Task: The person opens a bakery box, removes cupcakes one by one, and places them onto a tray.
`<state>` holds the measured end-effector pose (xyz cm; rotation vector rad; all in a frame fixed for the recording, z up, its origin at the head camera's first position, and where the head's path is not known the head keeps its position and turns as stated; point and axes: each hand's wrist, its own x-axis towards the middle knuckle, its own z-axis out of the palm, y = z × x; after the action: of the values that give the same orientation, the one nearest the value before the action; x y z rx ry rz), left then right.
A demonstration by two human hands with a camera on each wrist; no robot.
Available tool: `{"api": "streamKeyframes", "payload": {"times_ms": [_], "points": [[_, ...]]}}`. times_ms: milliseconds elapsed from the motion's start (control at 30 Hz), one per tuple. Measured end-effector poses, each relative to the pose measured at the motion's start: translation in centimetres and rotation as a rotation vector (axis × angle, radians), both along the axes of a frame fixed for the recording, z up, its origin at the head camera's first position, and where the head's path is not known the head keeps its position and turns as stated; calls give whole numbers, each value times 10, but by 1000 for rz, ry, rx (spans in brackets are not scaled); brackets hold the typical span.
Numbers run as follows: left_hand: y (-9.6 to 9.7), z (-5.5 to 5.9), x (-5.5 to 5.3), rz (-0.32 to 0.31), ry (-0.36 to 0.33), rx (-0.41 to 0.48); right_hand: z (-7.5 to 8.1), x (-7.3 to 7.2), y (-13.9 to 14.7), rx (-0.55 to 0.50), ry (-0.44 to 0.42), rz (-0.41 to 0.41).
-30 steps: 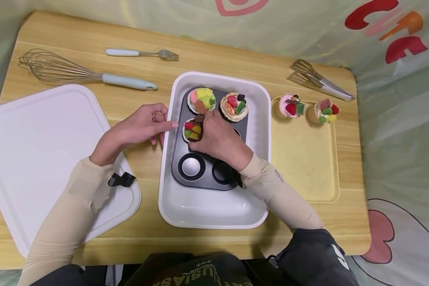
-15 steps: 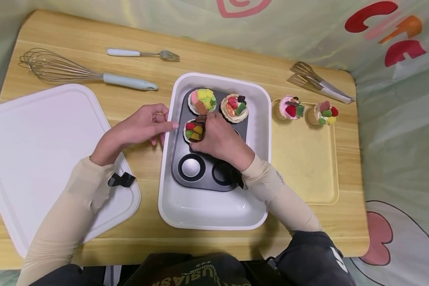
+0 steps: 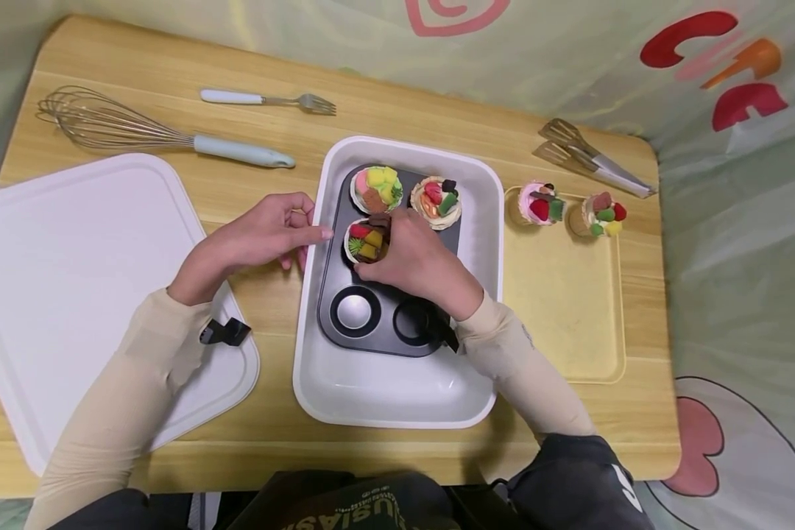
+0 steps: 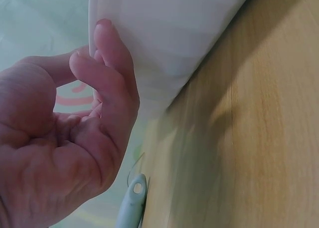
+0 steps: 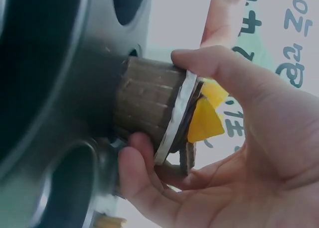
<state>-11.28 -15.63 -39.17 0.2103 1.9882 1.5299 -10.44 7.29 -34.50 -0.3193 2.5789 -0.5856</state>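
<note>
My right hand (image 3: pixel 417 254) grips a toy cupcake (image 3: pixel 364 241) topped with red, yellow and green fruit pieces, over the left middle of a dark muffin tin (image 3: pixel 387 340). In the right wrist view, thumb and fingers hold the brown ribbed cupcake (image 5: pixel 149 98) near its white rim; its base is close to the tin, and whether it still sits in a cup I cannot tell. My left hand (image 3: pixel 265 232) pinches the left rim of a white tub (image 3: pixel 397 408), thumb inside and fingers outside. Two more cupcakes, one pastel-topped (image 3: pixel 375 189) and one cream-topped (image 3: pixel 436 202), sit in the tin's back row.
Right of the tub, a yellow tray (image 3: pixel 563 309) holds a pink cupcake (image 3: pixel 539 204) and a cream one (image 3: pixel 598 215). Tongs (image 3: pixel 592 158) lie behind it. A white tray (image 3: pixel 99 294) lies left, with a whisk (image 3: pixel 172 140) and fork (image 3: pixel 271 99) at the back.
The right hand and the cupcake it holds have shifted slightly to the right, and more of the cupcake shows. The left hand keeps its place on the tub rim.
</note>
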Motion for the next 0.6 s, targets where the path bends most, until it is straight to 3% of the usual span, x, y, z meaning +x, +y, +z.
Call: {"api": "streamKeyframes", "payload": {"times_ms": [600], "points": [[2, 2, 3, 1, 9, -26, 44, 23, 33, -1, 91, -126]]}}
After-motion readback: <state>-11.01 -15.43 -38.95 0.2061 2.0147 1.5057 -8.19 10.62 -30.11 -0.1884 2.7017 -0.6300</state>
